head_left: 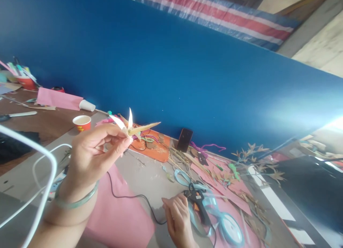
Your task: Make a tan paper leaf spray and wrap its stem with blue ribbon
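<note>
My left hand [100, 149], with a pale green bangle on its wrist, is raised above the table. Its thumb and fingertips pinch a small star-shaped piece [129, 129] with pointed white and straw-coloured petals. Low over the table, my right hand [177, 217] has its fingers curled together; whether anything small is between them is hidden. Just right of it lies a black glue gun [199, 203] with an orange trigger, beside light blue ribbon [211, 205].
Pink paper [120, 212] lies under my left arm. A paper cup [81, 123] stands at the left. A phone [184, 140] leans on the blue partition [171, 69]. Dried stems [252, 151] are at the right; a white cable [46, 155] crosses the left foreground.
</note>
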`<state>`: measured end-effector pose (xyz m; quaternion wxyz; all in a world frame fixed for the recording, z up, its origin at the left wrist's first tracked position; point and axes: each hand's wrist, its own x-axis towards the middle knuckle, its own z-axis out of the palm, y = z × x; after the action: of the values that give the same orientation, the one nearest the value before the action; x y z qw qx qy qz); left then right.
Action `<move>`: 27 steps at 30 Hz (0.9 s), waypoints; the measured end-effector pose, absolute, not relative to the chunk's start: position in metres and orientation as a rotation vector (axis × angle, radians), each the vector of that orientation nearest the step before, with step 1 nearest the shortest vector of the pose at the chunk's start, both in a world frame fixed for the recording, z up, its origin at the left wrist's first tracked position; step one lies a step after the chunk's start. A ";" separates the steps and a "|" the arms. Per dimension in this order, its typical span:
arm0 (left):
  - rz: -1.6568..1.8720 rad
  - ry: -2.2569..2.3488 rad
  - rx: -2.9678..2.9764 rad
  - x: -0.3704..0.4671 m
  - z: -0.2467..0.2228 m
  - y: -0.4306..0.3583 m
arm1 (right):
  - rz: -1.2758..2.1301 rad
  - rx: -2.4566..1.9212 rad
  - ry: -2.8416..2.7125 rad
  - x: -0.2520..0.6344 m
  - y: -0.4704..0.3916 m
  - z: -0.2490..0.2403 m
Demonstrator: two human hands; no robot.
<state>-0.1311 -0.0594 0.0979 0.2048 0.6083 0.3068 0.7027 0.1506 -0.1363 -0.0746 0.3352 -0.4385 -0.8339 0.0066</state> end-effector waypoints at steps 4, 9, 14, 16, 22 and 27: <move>1.959 0.905 1.632 -0.129 0.101 -0.060 | -0.045 -1.064 -2.193 0.149 -0.123 -0.058; 1.871 0.904 1.646 -0.130 0.102 -0.057 | -0.048 -0.916 -2.184 0.140 -0.070 -0.017; 1.887 0.923 1.620 -0.130 0.099 -0.051 | -0.032 -1.304 -2.276 0.121 0.022 0.001; 1.908 0.930 1.585 -0.130 0.099 -0.050 | 0.062 -1.561 -2.323 0.112 0.062 -0.001; 1.880 0.989 1.546 -0.135 0.105 -0.049 | 0.310 -1.785 -2.314 0.087 0.148 -0.026; 1.841 1.026 1.588 -0.135 0.105 -0.046 | 0.551 -1.847 -2.270 0.072 0.181 -0.047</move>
<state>-0.1351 -0.0463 0.1049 0.2489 0.5828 0.3767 0.6756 0.0722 0.1808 -0.0466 0.0819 -0.6180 -0.7598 0.1845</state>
